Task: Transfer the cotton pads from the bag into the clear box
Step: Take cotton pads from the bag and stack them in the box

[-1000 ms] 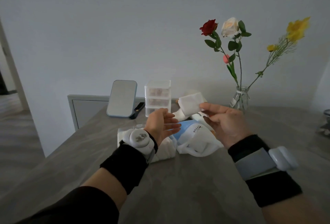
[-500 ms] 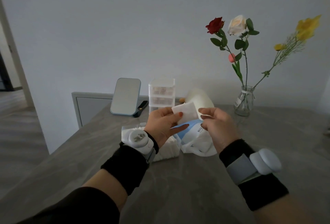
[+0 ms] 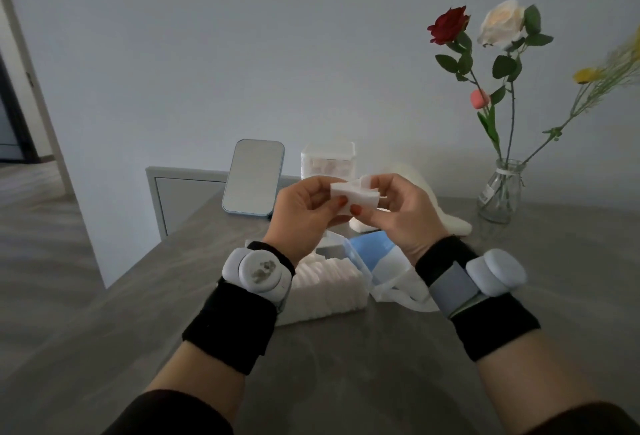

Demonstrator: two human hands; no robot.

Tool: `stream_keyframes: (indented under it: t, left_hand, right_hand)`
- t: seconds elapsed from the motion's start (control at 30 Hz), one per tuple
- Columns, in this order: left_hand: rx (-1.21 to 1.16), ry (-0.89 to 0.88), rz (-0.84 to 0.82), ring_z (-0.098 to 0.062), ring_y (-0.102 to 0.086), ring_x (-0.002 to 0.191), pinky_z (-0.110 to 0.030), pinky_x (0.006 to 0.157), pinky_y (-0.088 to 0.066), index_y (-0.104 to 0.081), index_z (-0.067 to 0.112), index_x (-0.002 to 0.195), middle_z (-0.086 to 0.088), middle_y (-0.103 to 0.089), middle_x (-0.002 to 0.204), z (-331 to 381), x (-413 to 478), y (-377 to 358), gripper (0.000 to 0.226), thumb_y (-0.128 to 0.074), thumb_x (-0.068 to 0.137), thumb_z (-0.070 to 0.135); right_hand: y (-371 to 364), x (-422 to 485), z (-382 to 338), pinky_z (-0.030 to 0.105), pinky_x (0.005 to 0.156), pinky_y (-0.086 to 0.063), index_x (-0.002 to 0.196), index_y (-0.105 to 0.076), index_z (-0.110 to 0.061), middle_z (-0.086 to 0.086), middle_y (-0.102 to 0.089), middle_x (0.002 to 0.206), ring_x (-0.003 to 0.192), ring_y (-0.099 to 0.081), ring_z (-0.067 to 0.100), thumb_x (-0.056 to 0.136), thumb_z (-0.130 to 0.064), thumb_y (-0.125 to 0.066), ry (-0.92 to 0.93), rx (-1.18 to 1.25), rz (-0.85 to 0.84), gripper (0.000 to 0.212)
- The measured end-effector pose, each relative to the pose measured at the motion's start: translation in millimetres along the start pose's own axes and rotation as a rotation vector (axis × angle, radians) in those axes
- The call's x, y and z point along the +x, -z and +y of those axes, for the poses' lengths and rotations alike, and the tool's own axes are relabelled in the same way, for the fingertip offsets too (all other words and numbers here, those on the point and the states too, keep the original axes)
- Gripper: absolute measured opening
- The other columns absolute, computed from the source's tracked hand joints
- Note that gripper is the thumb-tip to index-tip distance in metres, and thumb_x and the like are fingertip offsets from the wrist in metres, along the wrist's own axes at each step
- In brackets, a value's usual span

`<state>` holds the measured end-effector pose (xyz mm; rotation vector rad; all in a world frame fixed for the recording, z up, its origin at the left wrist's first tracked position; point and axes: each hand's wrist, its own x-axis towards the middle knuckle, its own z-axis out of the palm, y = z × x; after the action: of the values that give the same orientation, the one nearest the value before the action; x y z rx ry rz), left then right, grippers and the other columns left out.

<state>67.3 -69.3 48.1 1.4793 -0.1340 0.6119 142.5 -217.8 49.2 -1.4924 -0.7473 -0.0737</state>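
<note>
While the left hand [image 3: 304, 214] and right hand [image 3: 407, 218] both pinch the thin white square cotton pad [image 3: 356, 196] midair above the clear plastic box [image 3: 361, 273], it's likely light and floppy, so grip its edges gently

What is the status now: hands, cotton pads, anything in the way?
Left hand and right hand both pinch cotton pads, held up. Clear box below, rows of pads inside; bag beside it. Nothing between pads and box.

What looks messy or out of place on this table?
The small white cotton pad pinched between the left hand and right hand is creased, not flat, and the blue-and-white plastic bag lies crumpled on the grey table beside the clear plastic box. Nothing looks spilled.
</note>
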Motion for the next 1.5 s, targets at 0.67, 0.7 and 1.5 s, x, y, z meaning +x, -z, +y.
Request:
stream_keyframes:
  t: [0.67, 0.7, 1.5]
  left_hand:
    - [0.010, -0.056, -0.008, -0.025, -0.071, 0.096, -0.039, 0.082, -0.059, -0.068, 0.011, 0.096, -0.003, -0.074, 0.093, -14.9, -3.7, 18.8, 0.029, -0.051, 0.092, -0.012]
    - [0.014, -0.057, -0.016, -0.025, -0.071, 0.097, -0.039, 0.082, -0.059, -0.068, 0.011, 0.096, -0.004, -0.074, 0.094, -14.9, -3.9, 19.4, 0.029, -0.051, 0.092, -0.012]
    - [0.007, -0.008, 0.078, -0.024, -0.071, 0.095, -0.040, 0.076, -0.060, -0.068, 0.007, 0.095, -0.012, -0.073, 0.097, -9.1, -5.3, 20.1, 0.021, -0.054, 0.093, -0.008]
  right_hand:
    - [12.5, 16.3, -9.6, 0.040, 0.082, -0.054, 0.092, -0.070, -0.028, 0.001, -0.069, 0.106, 0.098, -0.063, 0.023, 0.075, -0.005, -0.072, 0.266, -0.136, -0.141, 0.029]
    - [11.1, 15.2, -13.3, 0.039, 0.081, -0.054, 0.091, -0.071, -0.029, -0.002, -0.067, 0.108, 0.102, -0.063, 0.023, 0.075, -0.003, -0.072, 0.294, -0.188, -0.169, 0.030]
    - [5.4, 13.4, -16.3, 0.023, 0.069, -0.050, 0.086, -0.061, -0.021, 0.003, -0.064, 0.103, 0.091, -0.060, 0.016, 0.074, -0.030, -0.064, 0.165, -0.503, -0.038, 0.015]
